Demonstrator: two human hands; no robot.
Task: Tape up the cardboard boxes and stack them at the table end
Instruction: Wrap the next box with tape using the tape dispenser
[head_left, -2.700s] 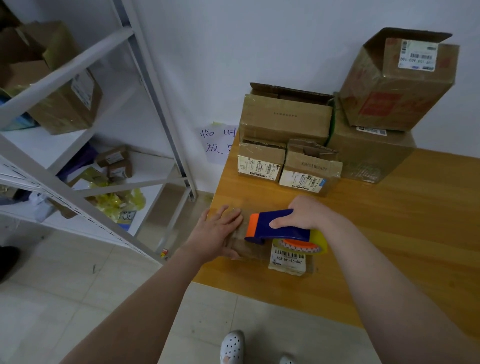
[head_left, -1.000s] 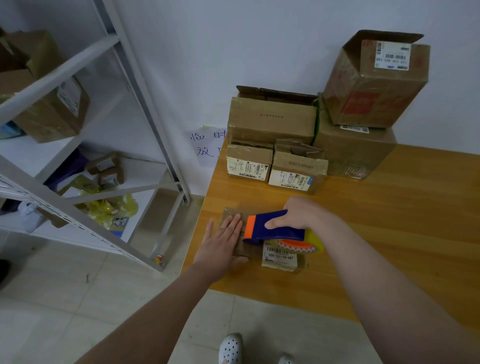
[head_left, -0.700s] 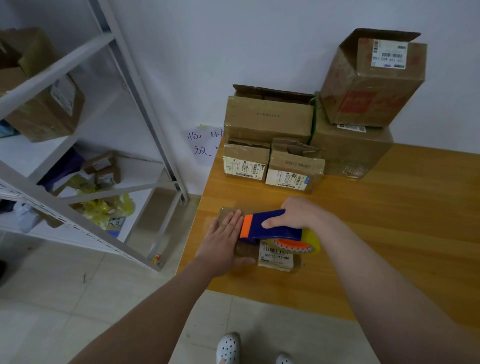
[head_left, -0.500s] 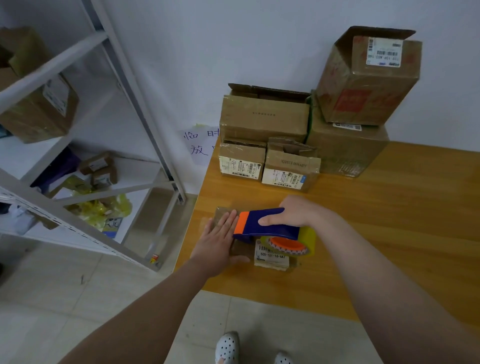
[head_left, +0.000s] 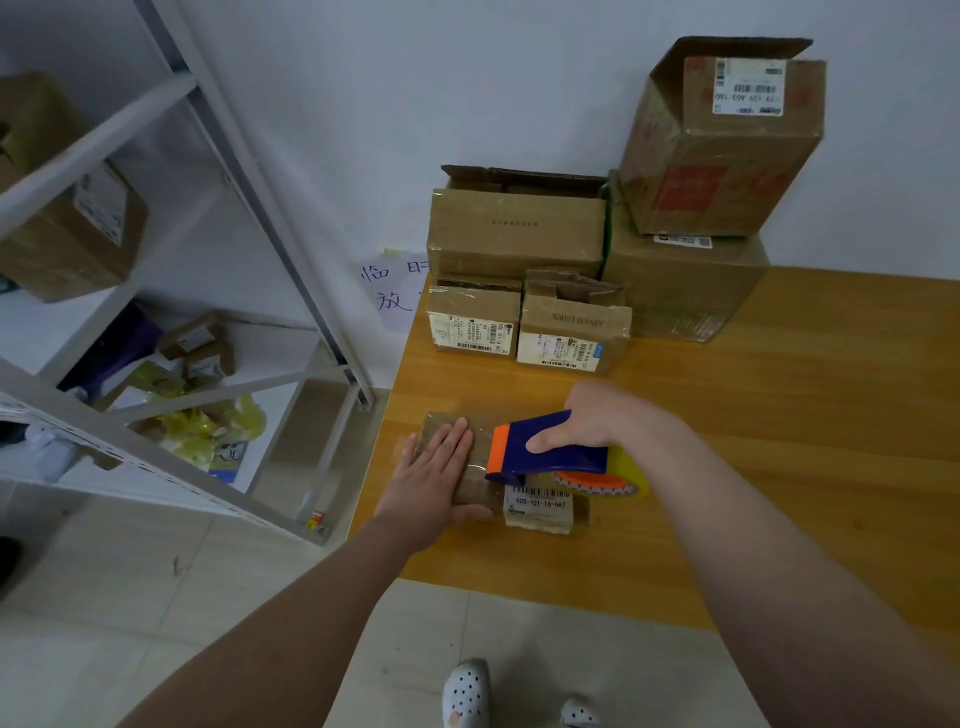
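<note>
A small flat cardboard box (head_left: 537, 512) with a barcode label lies near the left front corner of the wooden table (head_left: 779, 467). My left hand (head_left: 434, 475) presses flat on the box's left part, fingers straight. My right hand (head_left: 602, 421) grips a blue and orange tape dispenser (head_left: 545, 452) with a clear tape roll, held on top of the box. Clear tape covers the box top under my left fingers. At the table's far end stand stacked boxes: a wide one (head_left: 517, 228), two small ones (head_left: 472, 325) (head_left: 574, 332) and a tall pile (head_left: 722, 150).
A white metal shelf rack (head_left: 249, 171) with boxes and yellow bags stands left of the table. A paper note (head_left: 392, 291) hangs on the wall. My shoes (head_left: 467, 693) show on the tiled floor below the table's front edge.
My left hand has slid right along the box top, closer to the dispenser. The dispenser has stayed in about the same spot on the box. The camera has shifted slightly.
</note>
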